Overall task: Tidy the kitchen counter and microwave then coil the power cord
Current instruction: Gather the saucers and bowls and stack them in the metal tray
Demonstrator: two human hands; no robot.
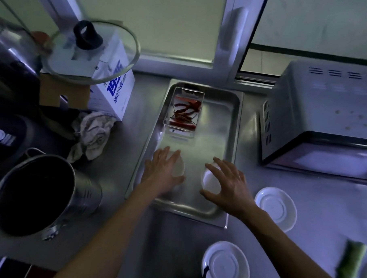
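Tray (231, 120) — steel, rectangular, centre of the counter (137, 120), its long side running near to far. In its near end sit two small white cups. Your left hand (163, 171) lies over the left cup (178, 167), fingers fairly straight and spread, touching its top; whether it actually grips, you cannot tell from here. Your right hand (229, 183) has thumb and fingers curled round the rim of the right cup (210, 180), grasping it from above. The two cups stand apart, bare tray between them.

Far end of the tray, left side: a small clear box (184, 109) holding dried red chillies (185, 111).

Microwave (322, 115) — right of the tray, just beside it, top speckled with pale spots.

Saucers — two white ones on the counter. One (276, 208) right of the tray's near corner, near your right wrist; another (225, 264) nearer still, at the bottom edge.

Green vegetable piece (351, 264) — near right, blurred.

Left of the tray: a crumpled rag (94, 133); beyond it a white carton (115, 89) with blue lettering, a glass lid (89, 50) with black knob resting tilted on top. Near left, a large steel pot (39, 195), tilted, dark inside.

Window (162, 22) behind, frosted.
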